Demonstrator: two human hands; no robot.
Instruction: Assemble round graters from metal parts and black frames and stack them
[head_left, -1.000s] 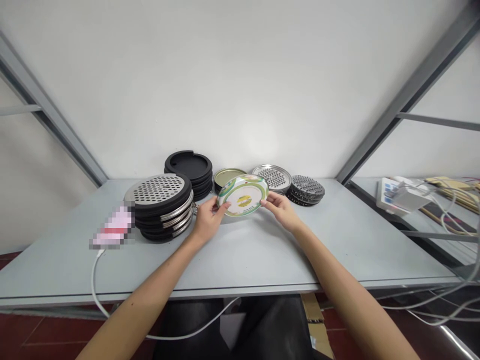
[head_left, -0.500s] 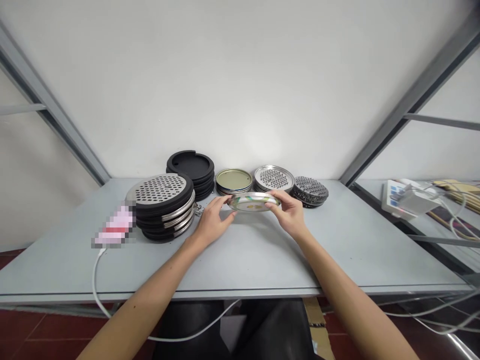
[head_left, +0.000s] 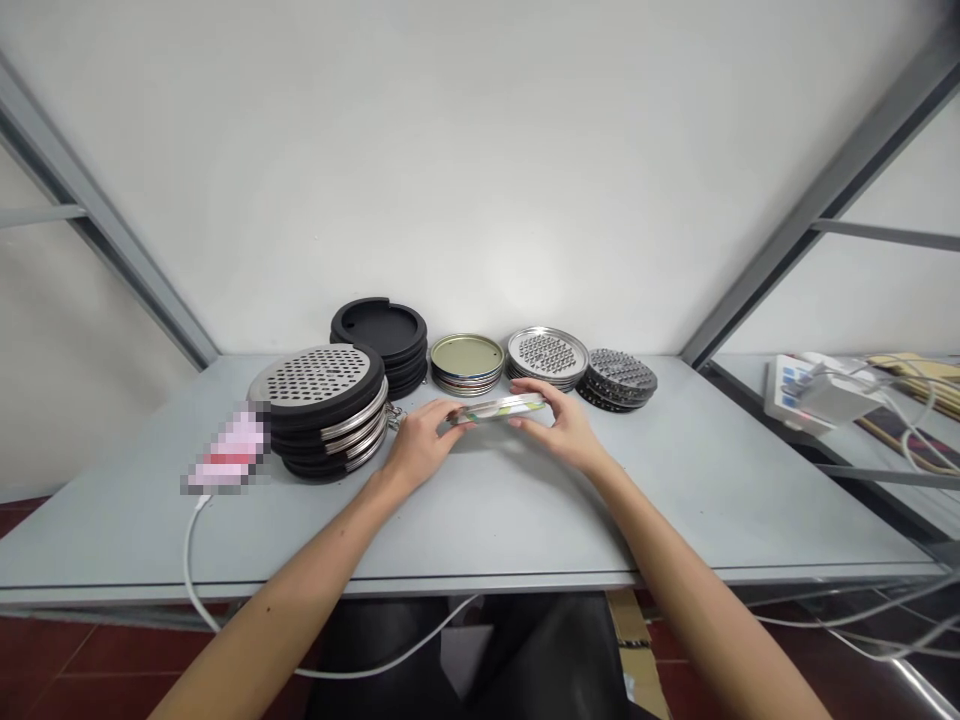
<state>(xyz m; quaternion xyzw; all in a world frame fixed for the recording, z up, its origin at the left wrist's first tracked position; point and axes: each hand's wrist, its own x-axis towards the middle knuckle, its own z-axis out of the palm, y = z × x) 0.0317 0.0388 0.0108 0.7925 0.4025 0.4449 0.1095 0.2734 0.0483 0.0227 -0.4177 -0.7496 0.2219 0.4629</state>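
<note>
Between my two hands, just above the table, is a round metal lid with a green, yellow and white print, seen almost edge-on. My left hand pinches its left rim, thumb below and fingers above. On the opposite rim my right hand has a similar grip, the index finger reaching over the top. Just behind the lid stand a stack of gold-topped metal lids and a stack of silver grater discs. Darker grater discs are piled to their right.
To the left rises a stack of black-rimmed round pieces with a perforated metal plate on top. Black round trays are stacked behind it. A blurred pink item with a white cable lies at left. A power strip sits right, past the frame.
The lid has tipped between my hands, from showing its printed face to nearly edge-on. My right hand has shifted slightly left along with its rim. The stacks stay put.
</note>
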